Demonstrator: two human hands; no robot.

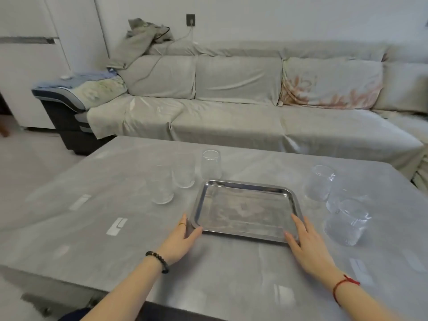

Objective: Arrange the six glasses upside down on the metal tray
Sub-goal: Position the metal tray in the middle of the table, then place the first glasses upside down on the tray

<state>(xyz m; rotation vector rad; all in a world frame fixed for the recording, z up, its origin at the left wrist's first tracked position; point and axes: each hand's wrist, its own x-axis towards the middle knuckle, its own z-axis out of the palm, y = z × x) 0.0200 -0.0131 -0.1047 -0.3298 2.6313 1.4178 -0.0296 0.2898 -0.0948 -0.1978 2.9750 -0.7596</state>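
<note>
The metal tray [246, 208] lies bare on the grey table [115, 239]. My left hand [183, 239] rests flat against its near left corner, fingers apart. My right hand [305, 242] lies flat on its near right corner. Three clear glasses stand left of the tray: one nearest [162, 184], one behind it [184, 176], and a taller one [210, 164] at the tray's far left corner. Three more clear glasses stand to the right: a far one [320, 183], a middle one [340, 200] and a near one [347, 222]. Which way up each stands is hard to tell.
A long sofa [231, 112] draped in grey cloth runs behind the table. A dark cabinet [62, 117] with folded cloths stands at its left end. The table's near edge lies just below my forearms.
</note>
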